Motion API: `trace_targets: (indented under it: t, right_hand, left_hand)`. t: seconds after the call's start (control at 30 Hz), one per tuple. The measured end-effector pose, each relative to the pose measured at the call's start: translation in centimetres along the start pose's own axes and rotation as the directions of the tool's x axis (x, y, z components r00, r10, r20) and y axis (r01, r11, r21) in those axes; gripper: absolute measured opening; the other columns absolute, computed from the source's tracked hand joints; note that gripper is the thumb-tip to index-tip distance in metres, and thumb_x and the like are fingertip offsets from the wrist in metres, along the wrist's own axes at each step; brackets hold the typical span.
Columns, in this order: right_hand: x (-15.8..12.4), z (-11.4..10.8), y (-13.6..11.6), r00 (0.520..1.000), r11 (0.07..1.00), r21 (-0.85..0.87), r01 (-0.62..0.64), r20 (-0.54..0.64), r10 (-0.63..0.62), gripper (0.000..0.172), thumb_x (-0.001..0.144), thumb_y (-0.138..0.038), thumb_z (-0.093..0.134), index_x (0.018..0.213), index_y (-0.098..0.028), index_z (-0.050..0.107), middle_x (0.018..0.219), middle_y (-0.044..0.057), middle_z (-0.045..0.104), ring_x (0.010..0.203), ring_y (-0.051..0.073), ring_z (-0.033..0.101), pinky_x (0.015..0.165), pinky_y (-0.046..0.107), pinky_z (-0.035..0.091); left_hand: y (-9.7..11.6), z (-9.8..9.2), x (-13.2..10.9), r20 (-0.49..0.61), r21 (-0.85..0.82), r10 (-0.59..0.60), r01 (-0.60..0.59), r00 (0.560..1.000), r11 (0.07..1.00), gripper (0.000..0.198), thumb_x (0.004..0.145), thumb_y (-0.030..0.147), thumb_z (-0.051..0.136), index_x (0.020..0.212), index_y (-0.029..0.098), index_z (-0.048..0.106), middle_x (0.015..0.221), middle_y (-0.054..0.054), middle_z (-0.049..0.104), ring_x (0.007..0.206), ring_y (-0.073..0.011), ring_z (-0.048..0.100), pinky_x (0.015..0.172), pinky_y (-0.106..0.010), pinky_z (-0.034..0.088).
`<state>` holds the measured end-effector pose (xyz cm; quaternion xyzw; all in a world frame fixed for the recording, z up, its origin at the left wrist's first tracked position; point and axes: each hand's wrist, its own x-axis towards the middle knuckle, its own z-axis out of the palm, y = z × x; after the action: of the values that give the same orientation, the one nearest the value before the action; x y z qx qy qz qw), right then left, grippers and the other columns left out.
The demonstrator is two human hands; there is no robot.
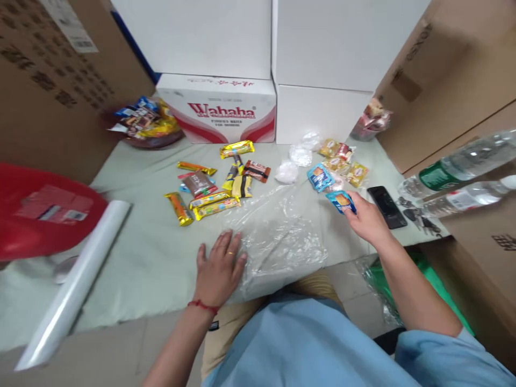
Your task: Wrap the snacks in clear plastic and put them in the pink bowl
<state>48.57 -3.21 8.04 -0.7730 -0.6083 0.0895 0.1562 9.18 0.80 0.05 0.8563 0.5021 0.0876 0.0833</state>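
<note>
Between the thumb and fingers of my right hand is a small blue snack packet, held above the right part of the table. Another blue packet lies just behind it, beside several yellow and red wrapped snacks. My left hand rests flat with fingers spread, at the left edge of a clear plastic bag lying on the cloth. Beyond that hand are several yellow-wrapped bars, a brown packet and a brown-red bar. White wrapped lumps sit behind the bag.
A white Wahaha box stands at the back. At left are a snack bowl, a red plastic object and a white roll. On the right are a phone, keys and plastic bottles.
</note>
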Motion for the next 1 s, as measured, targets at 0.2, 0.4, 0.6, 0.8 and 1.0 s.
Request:
trace_targets:
  t: [0.2,0.4,0.6,0.8,1.0]
  right_hand:
    - [-0.5,4.8,-8.3,0.932,0.834,0.525,0.169,0.189,-0.308,0.04,0.093,-0.034,0.056,0.131,-0.023,0.058,0.118,0.007,0.074,0.103,0.025,0.069,0.091,0.036,0.052]
    - [-1.5,7.9,-4.8,0.921,0.743,0.651,-0.154,0.368,-0.131,0.036,0.088,-0.042,0.062,0.116,-0.02,0.063,0.109,0.006,0.074,0.097,0.025,0.069,0.088,0.037,0.055]
    - [-1.9,4.8,-4.6,0.966,0.795,0.606,-0.032,0.223,-0.131,0.034,0.094,-0.04,0.062,0.124,-0.023,0.062,0.116,0.005,0.072,0.105,0.024,0.067,0.093,0.036,0.053]
    - [-0.3,7.2,-10.8,0.78,0.757,0.197,0.623,-0.088,-0.619,0.035,0.098,-0.015,0.05,0.126,-0.027,0.067,0.116,0.009,0.066,0.107,0.025,0.058,0.093,0.039,0.048]
    - [0.8,11.5,-11.4,0.6,0.598,-0.048,0.8,0.064,-0.797,0.032,0.097,-0.015,0.055,0.124,-0.025,0.068,0.105,0.01,0.063,0.099,0.025,0.051,0.088,0.04,0.041]
  left_hand:
    - [1.4,0.9,-1.5,0.001,0.05,-0.032,0.032,0.999,0.998,0.067,0.1,0.05,0.042,0.16,0.022,0.03,0.165,-0.017,0.033,0.149,-0.0326,0.039,0.12,-0.068,0.018]
    - [0.0,0.6,-1.9,0.044,0.049,-0.011,0.009,0.999,0.999,0.064,0.102,0.05,0.039,0.16,0.026,0.03,0.167,-0.013,0.029,0.15,-0.0298,0.038,0.123,-0.067,0.002]
    - [-0.2,0.6,-1.9,0.047,0.011,0.034,-0.034,0.998,0.999,0.077,0.097,0.059,0.046,0.162,0.024,0.025,0.166,-0.014,0.029,0.151,-0.0328,0.036,0.122,-0.068,-0.008]
    - [-0.2,0.5,-1.8,0.011,-0.011,0.032,-0.032,0.999,0.999,0.073,0.097,0.056,0.048,0.161,0.026,0.029,0.166,-0.014,0.032,0.15,-0.0331,0.038,0.123,-0.067,-0.003]
    - [-0.2,0.9,-2.0,-0.018,-0.04,0.0,-0.001,1.0,0.999,0.071,0.098,0.059,0.045,0.159,0.026,0.033,0.166,-0.013,0.033,0.151,-0.0304,0.037,0.125,-0.063,-0.003]
